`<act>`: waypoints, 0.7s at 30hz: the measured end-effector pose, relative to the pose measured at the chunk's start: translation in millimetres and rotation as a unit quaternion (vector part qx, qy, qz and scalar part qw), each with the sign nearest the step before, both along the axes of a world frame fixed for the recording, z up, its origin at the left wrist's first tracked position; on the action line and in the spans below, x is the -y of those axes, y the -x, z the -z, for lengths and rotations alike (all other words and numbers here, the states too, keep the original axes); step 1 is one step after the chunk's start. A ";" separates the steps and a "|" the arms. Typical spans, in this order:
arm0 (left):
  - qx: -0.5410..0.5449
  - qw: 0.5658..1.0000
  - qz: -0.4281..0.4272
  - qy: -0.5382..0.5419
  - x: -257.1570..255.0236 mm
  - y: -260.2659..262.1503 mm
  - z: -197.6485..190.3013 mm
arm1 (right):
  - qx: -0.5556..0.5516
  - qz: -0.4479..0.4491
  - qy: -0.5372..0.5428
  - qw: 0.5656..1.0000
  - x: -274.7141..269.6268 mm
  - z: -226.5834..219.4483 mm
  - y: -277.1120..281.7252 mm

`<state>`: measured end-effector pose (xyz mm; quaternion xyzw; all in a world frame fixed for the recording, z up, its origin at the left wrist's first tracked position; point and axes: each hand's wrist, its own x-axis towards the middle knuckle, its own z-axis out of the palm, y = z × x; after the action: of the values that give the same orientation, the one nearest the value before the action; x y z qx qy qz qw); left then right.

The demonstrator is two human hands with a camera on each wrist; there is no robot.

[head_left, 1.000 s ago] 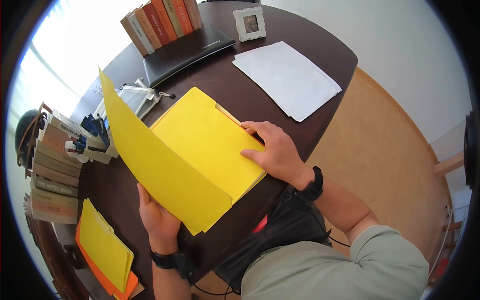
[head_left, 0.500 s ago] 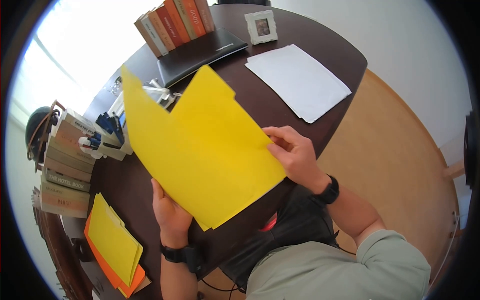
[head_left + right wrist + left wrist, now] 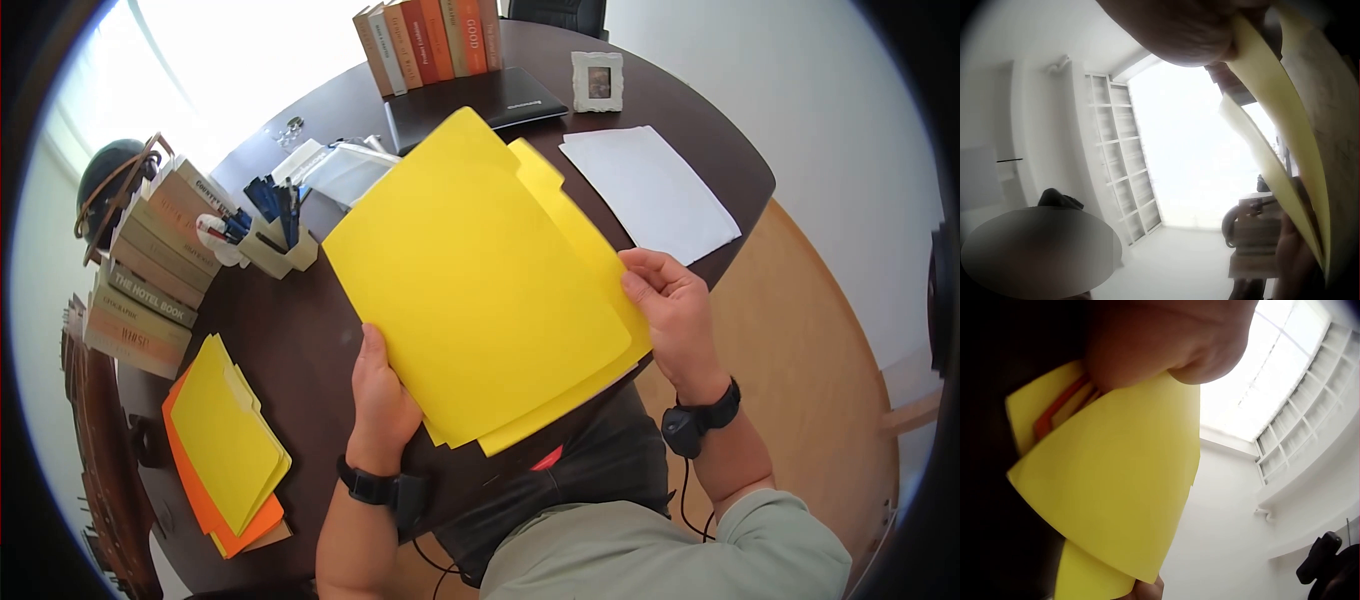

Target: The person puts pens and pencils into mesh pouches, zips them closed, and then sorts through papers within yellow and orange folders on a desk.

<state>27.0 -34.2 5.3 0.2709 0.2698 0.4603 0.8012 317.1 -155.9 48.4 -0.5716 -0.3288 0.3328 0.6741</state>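
A yellow file folder is lifted off the dark round table, closed, with its two leaves slightly offset. My left hand grips its lower left edge, thumb on top. My right hand pinches its right edge. The left wrist view shows the yellow folder from below, under my palm. In the right wrist view the folder's two leaves appear edge-on.
A stack of yellow and orange folders lies at the table's near left. White paper sheets lie at the right. A pen holder, stacked books, upright books, a black laptop and a photo frame stand around.
The folder stood wide open a second ago, with my right hand pressing its lower leaf on the table. It has since swung shut and been lifted between both hands.
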 end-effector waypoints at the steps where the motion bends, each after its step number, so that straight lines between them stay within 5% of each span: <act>1: -0.006 1.000 0.000 -0.008 0.9 -0.3 -0.6 | 0.007 0.003 -0.006 1.000 -2.9 1.3 -1.5; 13: -0.034 0.999 0.000 -0.017 1.4 0.6 2.9 | -0.139 -0.085 -0.059 0.985 -15.4 0.9 -2.0; 21: -0.040 0.999 -0.010 0.002 0.6 0.3 1.8 | -0.008 -0.159 0.014 0.987 -18.4 -23.5 1.0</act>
<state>26.7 -34.8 3.4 0.2849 0.3054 0.4566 0.7855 316.1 -137.5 71.9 -0.5192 -0.4050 0.4447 0.6071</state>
